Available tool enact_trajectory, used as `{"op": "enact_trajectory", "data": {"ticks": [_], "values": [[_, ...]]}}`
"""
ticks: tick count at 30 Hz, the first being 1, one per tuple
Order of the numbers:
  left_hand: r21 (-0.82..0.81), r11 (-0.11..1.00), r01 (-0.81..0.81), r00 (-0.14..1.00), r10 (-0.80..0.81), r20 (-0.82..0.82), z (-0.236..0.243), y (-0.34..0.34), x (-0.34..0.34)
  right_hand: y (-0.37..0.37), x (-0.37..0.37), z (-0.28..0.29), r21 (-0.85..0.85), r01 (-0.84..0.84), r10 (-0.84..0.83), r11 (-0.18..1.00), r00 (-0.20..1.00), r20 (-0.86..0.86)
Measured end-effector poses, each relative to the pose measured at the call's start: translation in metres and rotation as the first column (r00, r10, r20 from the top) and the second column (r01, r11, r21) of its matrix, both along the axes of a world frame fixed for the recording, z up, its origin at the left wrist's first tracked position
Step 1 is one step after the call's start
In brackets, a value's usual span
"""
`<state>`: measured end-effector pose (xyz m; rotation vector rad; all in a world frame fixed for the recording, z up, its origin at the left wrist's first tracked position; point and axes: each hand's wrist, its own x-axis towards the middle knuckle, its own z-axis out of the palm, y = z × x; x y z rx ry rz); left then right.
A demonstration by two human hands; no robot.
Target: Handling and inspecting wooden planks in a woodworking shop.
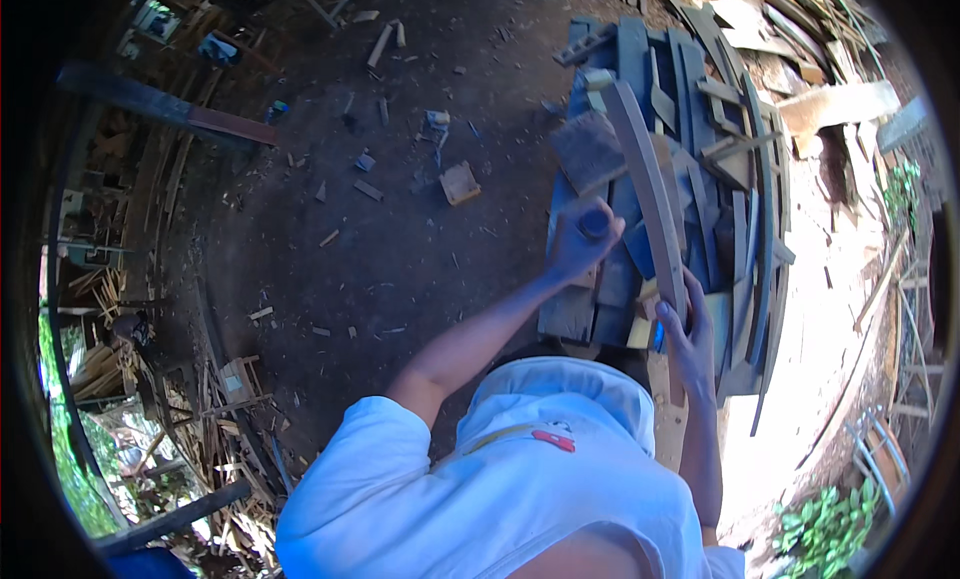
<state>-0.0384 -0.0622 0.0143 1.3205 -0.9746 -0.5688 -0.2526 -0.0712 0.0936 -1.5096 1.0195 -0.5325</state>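
A long, curved wooden piece [645, 164] stretches from in front of my body out over a pile of boards. My right hand [692, 337] is closed around its near part, thumb on the left side. Just left of it, my left hand [583, 241] is closed around a dark, round-ended object [594, 222]. Only the end of that object shows, so I cannot tell its kind. Beyond my left hand lies a flat square board [590, 151] on the pile.
The pile of boards [625, 49] and curved slats [765, 229] spreads ahead and to the right. A small wooden block [460, 184] and offcuts lie on the dark floor [390, 239]. Scrap wood [250, 379] is heaped at the left, and a beam [170, 106] juts in above.
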Motion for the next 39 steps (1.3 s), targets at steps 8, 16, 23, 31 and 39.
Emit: {"op": "enact_trajectory", "data": {"ticks": [8, 16, 23, 31, 39], "values": [[0.009, 0.998, 0.068, 0.984, -0.065, -0.163, 0.001, -0.014, 0.021, 0.002, -0.011, -0.012, 0.032, 0.070, -0.067, 0.997, 0.994, -0.088], [0.008, 0.997, 0.079, 0.992, -0.078, -0.096, -0.008, -0.020, 0.018, 0.007, -0.016, -0.013, 0.063, 0.106, -0.099, 0.992, 0.990, -0.099], [-0.008, 0.995, 0.099, 0.994, -0.099, -0.036, -0.010, -0.024, 0.014, 0.000, -0.017, -0.020, 0.071, 0.107, -0.098, 0.992, 0.987, -0.124], [0.053, 0.996, 0.075, 0.995, -0.078, 0.054, -0.004, -0.025, 0.008, -0.013, 0.002, 0.003, -0.203, 0.025, -0.035, 0.979, 0.998, -0.046], [0.069, 0.998, -0.003, 0.996, -0.003, 0.085, -0.009, -0.020, 0.008, -0.034, 0.031, 0.014, -0.415, -0.359, 0.141, 0.836, 0.871, -0.471]]}}
